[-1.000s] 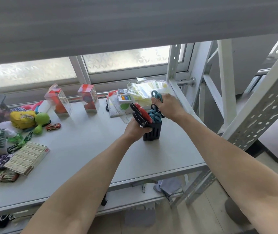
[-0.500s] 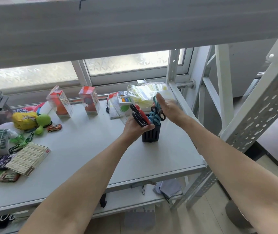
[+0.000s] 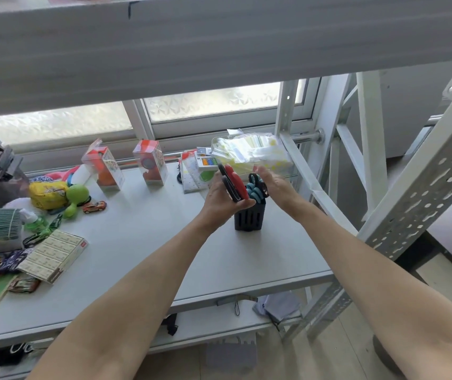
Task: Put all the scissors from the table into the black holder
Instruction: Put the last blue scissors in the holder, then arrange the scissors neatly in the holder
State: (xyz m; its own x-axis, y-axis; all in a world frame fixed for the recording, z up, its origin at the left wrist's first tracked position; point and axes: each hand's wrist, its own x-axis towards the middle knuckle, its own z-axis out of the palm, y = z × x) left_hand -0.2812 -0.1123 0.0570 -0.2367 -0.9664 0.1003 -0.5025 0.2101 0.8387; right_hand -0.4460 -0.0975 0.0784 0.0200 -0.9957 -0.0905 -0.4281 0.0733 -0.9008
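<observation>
The black holder (image 3: 248, 221) stands upright on the right part of the grey table (image 3: 142, 242). Teal-handled scissors (image 3: 255, 191) sit in it with their handles up. My left hand (image 3: 220, 200) is shut on red-and-black scissors (image 3: 233, 184), held tilted just above the holder's left rim. On the holder's right side, my right hand (image 3: 275, 186) is open, fingers spread beside the teal handles. A green-and-black looped item (image 3: 44, 233) that may be scissors lies far left.
A clear box of plastic bags (image 3: 249, 153) stands right behind the holder. Two toy boxes (image 3: 107, 168), a yellow pouch (image 3: 47, 193), a green ball (image 3: 77, 193), a toy car (image 3: 94, 207) and a card box (image 3: 54, 253) fill the left. A shelf upright (image 3: 301, 171) runs along the right.
My right hand lowered the teal scissors into the holder and let go, its fingers now spread. My left hand has kept the red-and-black scissors by the holder's rim.
</observation>
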